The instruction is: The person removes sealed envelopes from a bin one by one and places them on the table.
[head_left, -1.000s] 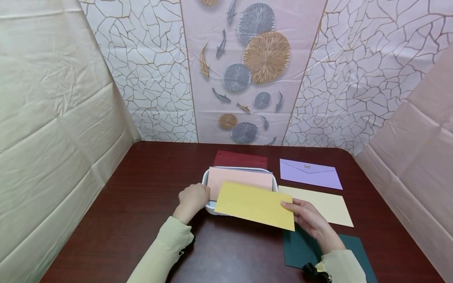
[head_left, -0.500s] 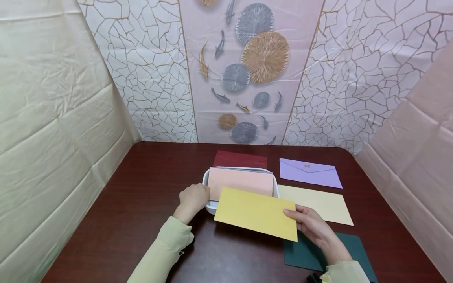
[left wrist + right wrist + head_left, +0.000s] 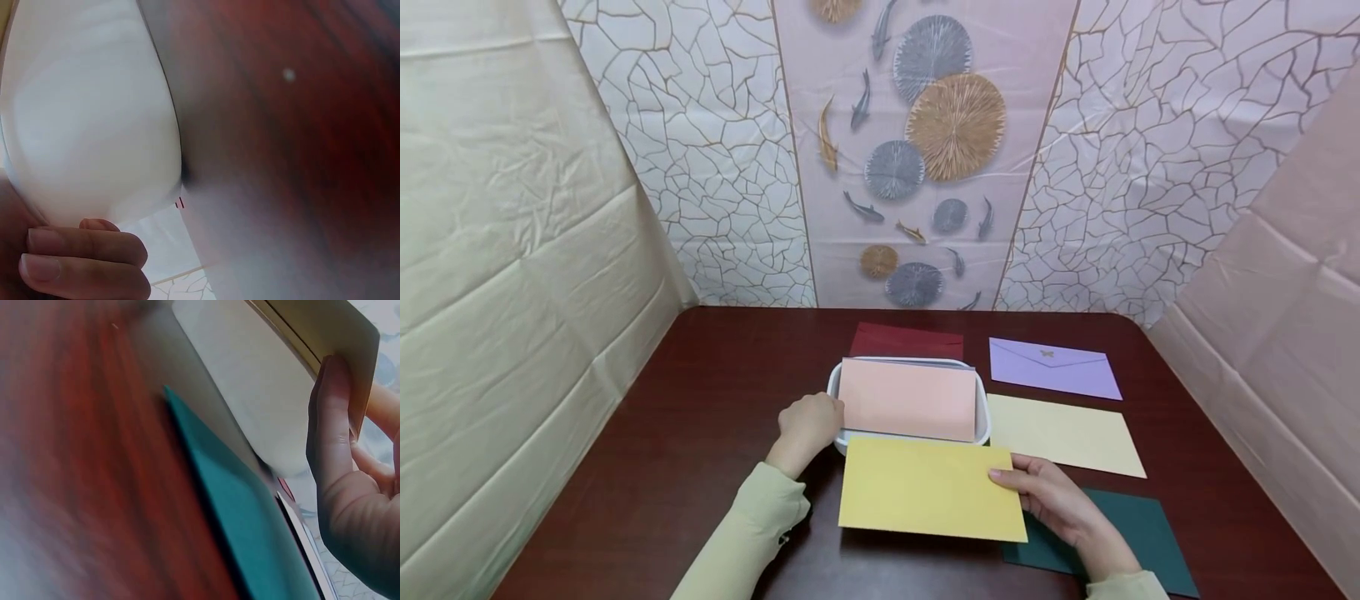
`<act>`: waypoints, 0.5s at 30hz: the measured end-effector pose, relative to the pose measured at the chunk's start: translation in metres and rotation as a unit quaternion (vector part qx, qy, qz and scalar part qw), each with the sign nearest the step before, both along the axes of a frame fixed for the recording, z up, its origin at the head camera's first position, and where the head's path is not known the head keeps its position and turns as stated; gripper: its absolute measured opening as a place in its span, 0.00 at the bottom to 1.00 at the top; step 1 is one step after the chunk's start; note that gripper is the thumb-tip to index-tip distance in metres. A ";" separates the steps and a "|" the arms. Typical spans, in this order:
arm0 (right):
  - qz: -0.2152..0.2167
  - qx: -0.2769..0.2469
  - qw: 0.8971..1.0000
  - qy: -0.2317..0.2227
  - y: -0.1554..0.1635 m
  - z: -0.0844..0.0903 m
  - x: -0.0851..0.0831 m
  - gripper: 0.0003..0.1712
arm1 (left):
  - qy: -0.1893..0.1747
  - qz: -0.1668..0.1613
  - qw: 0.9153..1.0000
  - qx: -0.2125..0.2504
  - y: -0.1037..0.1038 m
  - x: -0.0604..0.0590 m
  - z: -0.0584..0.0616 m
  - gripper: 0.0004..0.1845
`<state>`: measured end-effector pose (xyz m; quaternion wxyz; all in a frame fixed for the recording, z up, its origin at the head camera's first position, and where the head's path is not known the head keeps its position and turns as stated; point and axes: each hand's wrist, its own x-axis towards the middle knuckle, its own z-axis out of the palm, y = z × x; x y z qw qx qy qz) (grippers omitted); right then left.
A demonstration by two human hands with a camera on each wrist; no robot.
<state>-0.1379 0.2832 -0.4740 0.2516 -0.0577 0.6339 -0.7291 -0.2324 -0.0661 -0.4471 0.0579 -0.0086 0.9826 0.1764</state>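
My right hand point(image 3: 1060, 504) pinches the right edge of a yellow envelope point(image 3: 925, 492), thumb on top and fingers beneath. The envelope is held above the table, just in front of a white plastic bin point(image 3: 983, 421). In the right wrist view a seam runs along the underside of the yellow envelope point(image 3: 306, 331). The left hand point(image 3: 808, 429) grips the bin's left side, its fingers point(image 3: 94, 247) curled at the white wall in the left wrist view. Inside the bin leans a pink envelope point(image 3: 906, 400), with a greyish edge showing behind it.
To the right lie a purple envelope point(image 3: 1052, 371), a cream envelope point(image 3: 1067, 433) and a dark green envelope point(image 3: 1138, 525), partly under my right arm. A dark red envelope point(image 3: 906, 340) lies behind the bin. Fabric hangs around the dark wooden table point(image 3: 647, 467).
The right hand has drawn the yellow envelope toward me, off the bin's front, and levelled it. More of the pink envelope shows. My left hand has stayed at the bin.
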 end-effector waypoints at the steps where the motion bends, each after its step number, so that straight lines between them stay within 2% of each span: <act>1: 0.000 0.004 1.000 -0.001 -0.002 -0.001 0.001 0.23 | -0.001 -0.001 1.000 0.002 0.000 0.001 0.000 0.26; 9: 0.017 0.022 1.000 0.008 -0.020 -0.004 0.009 0.29 | 0.004 -0.002 1.000 0.000 -0.002 -0.001 -0.003 0.25; 15: 0.014 0.039 0.999 0.003 -0.032 -0.006 0.008 0.31 | 0.003 0.000 1.000 -0.010 -0.002 -0.005 -0.002 0.25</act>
